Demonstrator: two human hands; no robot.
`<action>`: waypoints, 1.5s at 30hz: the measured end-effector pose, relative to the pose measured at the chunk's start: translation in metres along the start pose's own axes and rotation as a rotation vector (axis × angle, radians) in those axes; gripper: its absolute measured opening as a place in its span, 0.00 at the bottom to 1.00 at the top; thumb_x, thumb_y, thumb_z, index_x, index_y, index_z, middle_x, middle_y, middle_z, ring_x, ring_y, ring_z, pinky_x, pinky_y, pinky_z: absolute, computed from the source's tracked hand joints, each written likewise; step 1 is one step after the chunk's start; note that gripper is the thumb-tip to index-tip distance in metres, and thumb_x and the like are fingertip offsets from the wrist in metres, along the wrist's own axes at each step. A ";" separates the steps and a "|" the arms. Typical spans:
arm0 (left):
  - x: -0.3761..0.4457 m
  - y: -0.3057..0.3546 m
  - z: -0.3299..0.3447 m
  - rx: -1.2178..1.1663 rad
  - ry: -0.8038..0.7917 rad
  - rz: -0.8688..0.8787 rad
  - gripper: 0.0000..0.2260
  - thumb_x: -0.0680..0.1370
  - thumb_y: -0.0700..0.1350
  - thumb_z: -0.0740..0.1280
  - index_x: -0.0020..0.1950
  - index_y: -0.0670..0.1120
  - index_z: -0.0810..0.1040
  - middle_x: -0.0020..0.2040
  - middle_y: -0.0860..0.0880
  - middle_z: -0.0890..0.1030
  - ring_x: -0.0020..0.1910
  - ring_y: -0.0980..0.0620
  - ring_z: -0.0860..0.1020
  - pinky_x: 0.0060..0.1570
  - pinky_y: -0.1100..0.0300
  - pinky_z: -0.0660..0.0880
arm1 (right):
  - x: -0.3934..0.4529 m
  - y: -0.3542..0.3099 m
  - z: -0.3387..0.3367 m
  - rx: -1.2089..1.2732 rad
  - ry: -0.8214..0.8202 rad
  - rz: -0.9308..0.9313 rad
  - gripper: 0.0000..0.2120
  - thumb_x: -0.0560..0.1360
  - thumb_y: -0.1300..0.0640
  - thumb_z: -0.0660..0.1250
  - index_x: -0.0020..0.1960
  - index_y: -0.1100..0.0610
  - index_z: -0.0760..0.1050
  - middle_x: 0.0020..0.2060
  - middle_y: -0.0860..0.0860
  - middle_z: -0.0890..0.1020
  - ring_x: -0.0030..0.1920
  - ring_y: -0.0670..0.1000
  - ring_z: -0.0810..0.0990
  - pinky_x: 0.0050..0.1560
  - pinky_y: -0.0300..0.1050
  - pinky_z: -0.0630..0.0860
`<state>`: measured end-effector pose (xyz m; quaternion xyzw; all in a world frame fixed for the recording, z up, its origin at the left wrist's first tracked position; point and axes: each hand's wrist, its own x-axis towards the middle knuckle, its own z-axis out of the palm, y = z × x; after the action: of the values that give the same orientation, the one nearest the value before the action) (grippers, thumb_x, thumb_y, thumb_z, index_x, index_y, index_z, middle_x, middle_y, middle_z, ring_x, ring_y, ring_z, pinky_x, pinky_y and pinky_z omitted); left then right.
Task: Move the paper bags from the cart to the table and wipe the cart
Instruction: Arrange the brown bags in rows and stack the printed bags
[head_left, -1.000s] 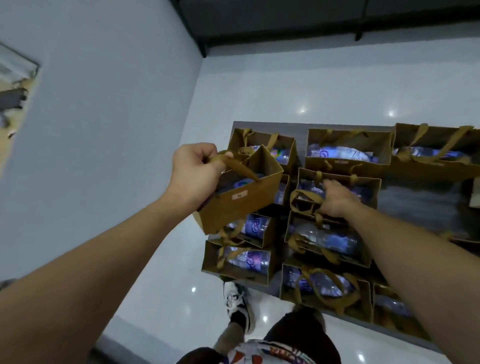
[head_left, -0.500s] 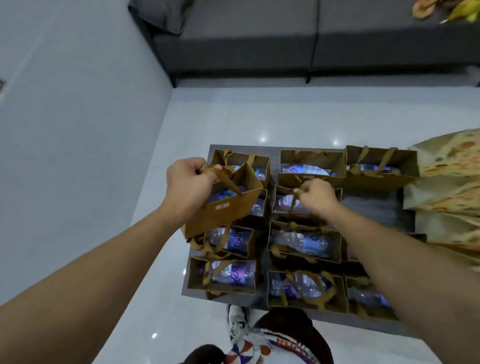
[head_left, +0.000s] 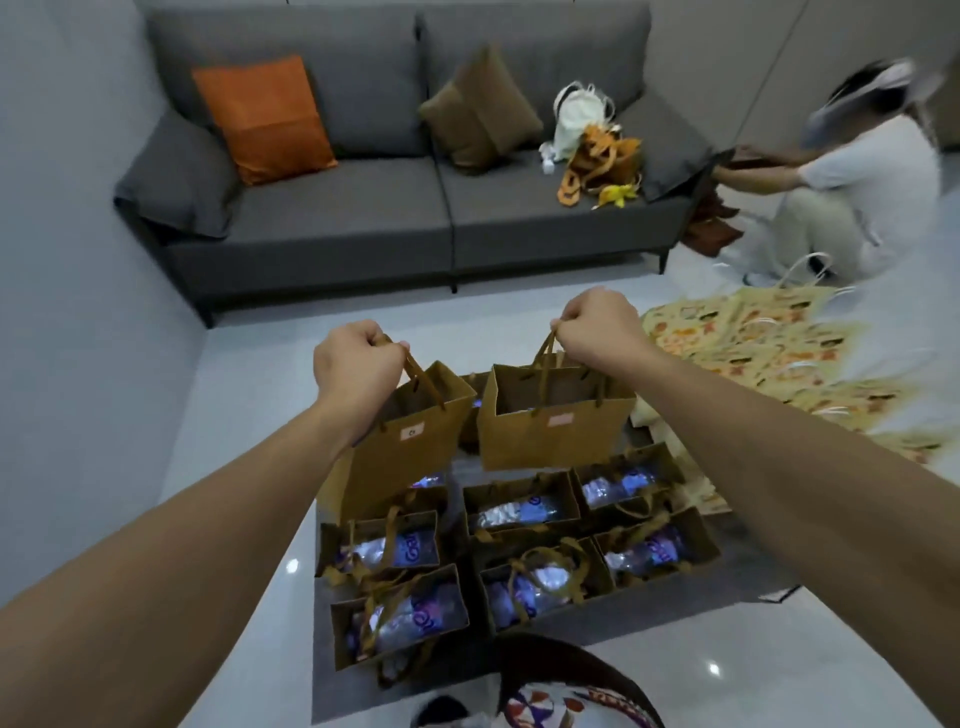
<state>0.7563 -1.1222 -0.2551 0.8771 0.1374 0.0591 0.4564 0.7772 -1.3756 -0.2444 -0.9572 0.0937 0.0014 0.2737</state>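
— The paper bags (head_left: 553, 426)? 
— Tan-brown, with darker brown handles (head_left: 423, 376).
— And the sofa (head_left: 395, 171)? 
— Dark grey, with an orange cushion (head_left: 262, 117) and a brown cushion (head_left: 480, 106).
— The cart (head_left: 737, 582)? 
— Grey.

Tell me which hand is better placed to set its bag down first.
Neither clearly: left hand and right hand each grip a lifted paper bag's handles, and no table shows. Perhaps right; its bag hangs higher above the cart.

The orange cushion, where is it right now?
In the head view, the orange cushion leans on the left half of the grey sofa, upper left, left of the brown cushion.
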 end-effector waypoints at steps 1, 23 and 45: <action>0.000 0.005 0.003 0.001 -0.010 0.008 0.10 0.79 0.46 0.71 0.40 0.44 0.78 0.38 0.45 0.79 0.40 0.48 0.79 0.42 0.54 0.79 | -0.002 0.001 -0.007 -0.013 0.029 0.004 0.12 0.78 0.55 0.66 0.41 0.61 0.83 0.40 0.56 0.85 0.40 0.53 0.81 0.40 0.45 0.78; 0.041 0.050 0.167 0.304 -0.478 0.036 0.06 0.75 0.39 0.69 0.38 0.43 0.80 0.37 0.42 0.80 0.39 0.46 0.80 0.34 0.57 0.80 | 0.076 0.132 -0.061 0.054 -0.031 0.127 0.11 0.79 0.54 0.67 0.47 0.60 0.85 0.41 0.51 0.83 0.41 0.47 0.79 0.38 0.41 0.72; 0.067 0.006 0.250 0.316 -0.805 0.100 0.11 0.77 0.37 0.70 0.36 0.44 0.73 0.36 0.48 0.76 0.37 0.54 0.77 0.34 0.64 0.73 | 0.102 0.186 -0.034 -0.097 -0.151 0.240 0.17 0.80 0.54 0.67 0.32 0.55 0.75 0.29 0.50 0.74 0.34 0.53 0.73 0.32 0.41 0.63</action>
<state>0.8784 -1.3019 -0.3953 0.8949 -0.0868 -0.2874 0.3302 0.8422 -1.5662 -0.3187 -0.9483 0.1867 0.1107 0.2315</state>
